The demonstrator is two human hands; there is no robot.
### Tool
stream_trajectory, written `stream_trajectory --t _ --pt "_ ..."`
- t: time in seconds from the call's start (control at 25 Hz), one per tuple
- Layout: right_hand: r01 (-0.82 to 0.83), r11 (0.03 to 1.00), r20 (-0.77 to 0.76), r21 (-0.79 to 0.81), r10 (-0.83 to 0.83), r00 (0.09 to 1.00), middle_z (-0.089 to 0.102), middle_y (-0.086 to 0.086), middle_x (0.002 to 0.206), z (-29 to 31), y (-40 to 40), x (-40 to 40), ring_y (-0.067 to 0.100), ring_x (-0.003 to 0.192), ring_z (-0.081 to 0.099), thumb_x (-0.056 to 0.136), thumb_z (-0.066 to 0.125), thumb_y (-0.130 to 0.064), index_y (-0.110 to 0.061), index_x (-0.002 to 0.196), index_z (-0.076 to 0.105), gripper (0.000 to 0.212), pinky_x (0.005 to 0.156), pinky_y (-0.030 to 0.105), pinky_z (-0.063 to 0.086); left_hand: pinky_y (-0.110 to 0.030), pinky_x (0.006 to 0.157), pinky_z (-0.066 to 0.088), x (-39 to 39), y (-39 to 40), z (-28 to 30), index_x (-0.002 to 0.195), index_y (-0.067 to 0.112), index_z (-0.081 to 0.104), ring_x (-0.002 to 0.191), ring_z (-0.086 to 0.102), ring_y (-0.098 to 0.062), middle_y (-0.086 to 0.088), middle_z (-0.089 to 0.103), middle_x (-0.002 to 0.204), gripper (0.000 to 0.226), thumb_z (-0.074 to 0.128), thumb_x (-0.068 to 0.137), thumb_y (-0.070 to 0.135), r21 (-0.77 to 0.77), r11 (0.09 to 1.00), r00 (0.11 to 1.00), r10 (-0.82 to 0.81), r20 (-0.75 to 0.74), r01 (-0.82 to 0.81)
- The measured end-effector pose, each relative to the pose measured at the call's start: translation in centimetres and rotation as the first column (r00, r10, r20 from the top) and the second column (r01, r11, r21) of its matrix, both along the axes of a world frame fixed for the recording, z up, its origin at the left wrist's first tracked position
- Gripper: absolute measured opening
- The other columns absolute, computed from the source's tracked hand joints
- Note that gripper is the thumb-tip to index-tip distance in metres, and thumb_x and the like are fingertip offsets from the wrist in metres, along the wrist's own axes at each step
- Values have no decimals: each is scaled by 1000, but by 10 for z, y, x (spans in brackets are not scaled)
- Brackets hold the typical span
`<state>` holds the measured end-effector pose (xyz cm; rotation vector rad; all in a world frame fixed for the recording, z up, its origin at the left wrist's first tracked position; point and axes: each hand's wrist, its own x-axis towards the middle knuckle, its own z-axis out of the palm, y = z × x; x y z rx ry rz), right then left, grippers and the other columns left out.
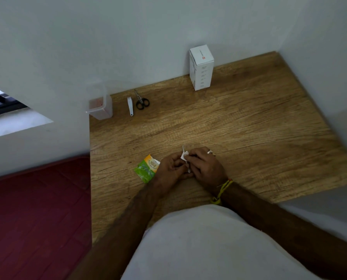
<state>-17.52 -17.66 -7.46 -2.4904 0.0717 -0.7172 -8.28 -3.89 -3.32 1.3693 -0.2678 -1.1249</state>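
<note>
My two hands meet over the near middle of the wooden table (pixel 239 122). My right hand (pixel 205 165), with a ring and a yellow thread on the wrist, pinches a small white paper piece (pixel 184 155) between thumb and fingers. My left hand (pixel 171 168) has its fingers curled against the same white item, where a thin white strip runs down between both hands. A green and orange sachet (pixel 147 168), torn at its top, lies flat on the table just left of my left hand.
At the table's far side lie black-handled small scissors (pixel 142 101) and a white nail clipper (pixel 130 106). A clear plastic container (pixel 100 106) stands at the far left corner. A tall white box (pixel 201 67) stands against the wall. A red mattress (pixel 37 219) lies left.
</note>
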Motion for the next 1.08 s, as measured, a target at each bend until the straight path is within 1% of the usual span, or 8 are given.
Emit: stream_trajectory --t 0.16,0.24,0.32,0.48,0.76,0.84,0.96,1.08 --pt "-17 1000 -1 -10 17 1000 67 15 108 -2 -1 -3 32 97 62 97 53 -15 -1 111 72 28 80 42 53 -37 88 59 -1 1 1 127 1 59 103 69 -27 -24 69 109 33 57 95 -6 -5 1000 1000 17 -8 -17" --pt "-35 999 14 -26 35 999 68 15 107 -3 -1 -4 32 95 63 100 50 -17 -1 112 72 29 79 41 53 -36 89 59 -2 1 3 123 2 61 101 70 -24 -19 71 106 30 58 94 -5 -11 1000 1000 -1 -4 1" --pt "-39 999 19 -22 39 999 68 13 106 -2 -1 -6 31 93 63 98 54 -15 -3 111 73 26 78 40 52 -36 89 59 -3 0 5 119 5 63 101 70 -23 -14 73 105 27 59 95 -3 -20 1000 1000 -3 -17 3" --pt "-36 999 23 -32 36 999 68 13 104 -1 -3 -8 30 93 62 93 59 -10 -2 110 73 23 78 40 51 -35 86 60 -3 -1 8 118 10 64 99 71 -21 -12 74 105 27 59 94 -3 -9 1000 998 17 -58 -17" --pt "-34 996 16 -77 36 999 67 14 103 -3 -3 -10 30 91 62 92 65 -10 -2 111 72 22 75 44 52 -33 84 60 -2 0 11 122 9 63 103 70 -25 -14 73 110 34 58 93 -7 15 1000 999 6 -49 -6" --pt "-27 994 18 -110 29 999 67 14 102 -2 -2 -12 31 89 62 97 59 -13 -2 112 72 22 72 43 51 -37 85 60 0 0 9 120 8 64 104 70 -29 -16 73 111 30 53 95 -2 51 998 997 35 -71 -31" --pt "-49 985 27 -163 54 998 68 14 99 -1 0 -14 31 84 62 99 54 -13 -2 111 71 24 70 43 51 -39 77 61 0 -7 8 115 7 66 91 73 -31 -18 73 103 27 44 100 12 143 983 982 131 -138 -111" --pt "-62 985 43 -159 70 997 69 14 99 1 1 -15 31 83 63 100 50 -16 -2 108 72 27 70 42 52 -36 70 62 0 -12 7 109 4 66 82 74 -27 -19 72 98 25 50 103 23 194 970 987 156 -46 -144"
